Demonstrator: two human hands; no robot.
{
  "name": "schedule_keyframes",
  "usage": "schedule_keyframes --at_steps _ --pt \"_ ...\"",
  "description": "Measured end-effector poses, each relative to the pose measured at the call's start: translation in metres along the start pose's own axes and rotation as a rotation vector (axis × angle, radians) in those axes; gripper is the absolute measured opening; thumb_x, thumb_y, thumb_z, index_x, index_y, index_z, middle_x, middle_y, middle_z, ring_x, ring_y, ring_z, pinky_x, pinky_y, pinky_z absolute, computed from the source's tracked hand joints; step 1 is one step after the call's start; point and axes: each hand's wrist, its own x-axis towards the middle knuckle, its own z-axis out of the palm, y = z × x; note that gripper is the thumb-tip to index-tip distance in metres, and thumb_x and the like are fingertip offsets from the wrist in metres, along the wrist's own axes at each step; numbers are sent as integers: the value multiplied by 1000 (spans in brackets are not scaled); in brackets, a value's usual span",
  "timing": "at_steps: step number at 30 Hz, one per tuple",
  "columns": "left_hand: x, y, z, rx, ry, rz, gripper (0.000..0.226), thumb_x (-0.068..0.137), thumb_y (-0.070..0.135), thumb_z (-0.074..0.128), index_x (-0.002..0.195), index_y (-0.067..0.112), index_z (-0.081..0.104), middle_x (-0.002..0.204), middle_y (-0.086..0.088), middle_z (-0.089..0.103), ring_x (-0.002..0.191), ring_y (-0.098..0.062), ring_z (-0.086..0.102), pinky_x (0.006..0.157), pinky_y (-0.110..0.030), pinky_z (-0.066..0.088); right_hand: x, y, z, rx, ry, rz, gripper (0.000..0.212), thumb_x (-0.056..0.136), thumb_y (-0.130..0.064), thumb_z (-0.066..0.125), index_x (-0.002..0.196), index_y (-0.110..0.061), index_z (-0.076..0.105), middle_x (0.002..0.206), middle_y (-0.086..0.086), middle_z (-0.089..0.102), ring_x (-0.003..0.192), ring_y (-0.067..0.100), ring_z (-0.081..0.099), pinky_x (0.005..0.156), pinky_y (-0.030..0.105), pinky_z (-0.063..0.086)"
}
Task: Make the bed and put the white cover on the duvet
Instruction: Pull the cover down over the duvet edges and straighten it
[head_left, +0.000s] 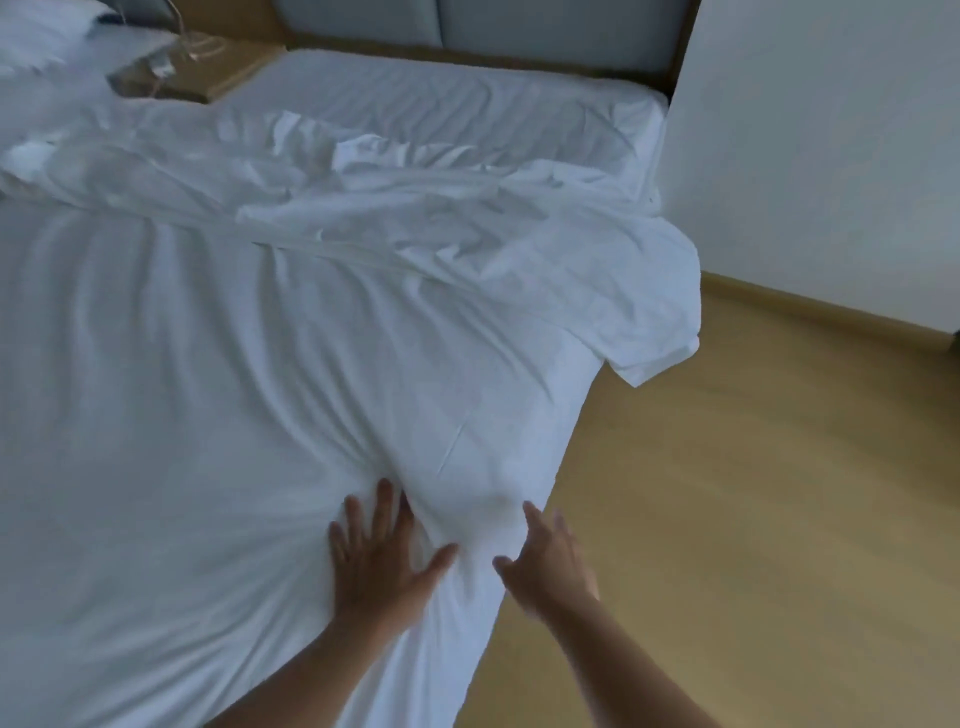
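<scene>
white cover (322, 332) rumpled on bed (415, 93), left hand (374, 566) fingers (385, 506) pressed flat, right hand (550, 566) fingers (535, 525) splayed

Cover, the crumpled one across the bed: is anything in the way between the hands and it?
Nothing visible is. The left hand presses flat on the smooth white cloth, the right hand is open beside it, and only that cloth lies between them and the crumpled cover farther up.

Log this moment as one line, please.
left hand flat on white sheet | right hand open at bed edge | white cover crumpled mid-bed
</scene>
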Motion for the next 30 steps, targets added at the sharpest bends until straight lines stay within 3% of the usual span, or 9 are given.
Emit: schedule_keyframes --at_steps 3,5,8,13,15,20,24,26,30 --pt "41 50 -24 -81 162 -13 107 75 87 19 153 18 38 160 -6 35 144 -37 32 116 -48 28 48 -2 -66 -34 90 -26 65 93 -35 60 151 -23 34 155 7 34 141 29 37 110 42 37" --pt "73 81 -38 -286 270 -28 75 80 79 36 110 17 66 112 -6 65 109 -34 56 91 -40 45 77 -13 -95 -68 86 -89 67 92 -33 61 153 -24 33 162 6 26 145 28 31 112 43 36" --pt "151 136 -80 -829 243 -194 61 76 74 54 61 15 45 59 3 46 64 -22 53 65 -32 40 141 -43 -141 -128 136 -207 70 92 -31 63 154 -25 31 167 7 12 150 30 19 114 44 32" --pt "304 213 -148 -1802 -33 -401 55 73 53 86 99 7 71 100 -6 75 91 -19 73 84 -33 60 289 -104 -244 -109 390 -228 87 83 -38 73 155 -36 24 168 5 0 152 33 7 116 52 27" --pt "350 236 -161 -1956 -53 -446 73 64 49 93 118 7 69 108 -7 77 97 -25 75 88 -40 61 345 -121 -274 -221 350 -230 86 78 -49 76 150 -41 30 161 8 21 146 34 24 112 51 29" --pt "382 272 -158 -1858 92 -682 26 65 12 81 89 3 75 96 -20 76 87 -35 74 78 -48 60 378 -128 -290 -387 110 -328 41 88 -43 68 124 -23 63 126 11 66 120 34 59 95 39 47" --pt "349 250 -146 -1817 281 -876 37 48 8 61 84 1 69 75 -10 70 73 -30 68 65 -49 60 374 -128 -317 -405 -360 -517 30 82 -49 77 94 -23 69 96 -1 72 97 22 68 83 32 53" --pt "324 244 -148 -1835 271 -991 28 43 6 55 70 4 61 61 -6 56 65 -28 56 60 -36 49 395 -130 -342 -225 -171 -562 42 74 -58 81 98 -27 67 103 -7 69 100 17 65 86 31 51" --pt "317 306 -149 -1925 5 -785 51 53 16 75 101 1 73 99 -21 74 88 -39 71 79 -54 59 457 -123 -366 -343 143 -486 99 58 -75 79 137 -28 42 135 8 47 124 37 46 99 51 38"
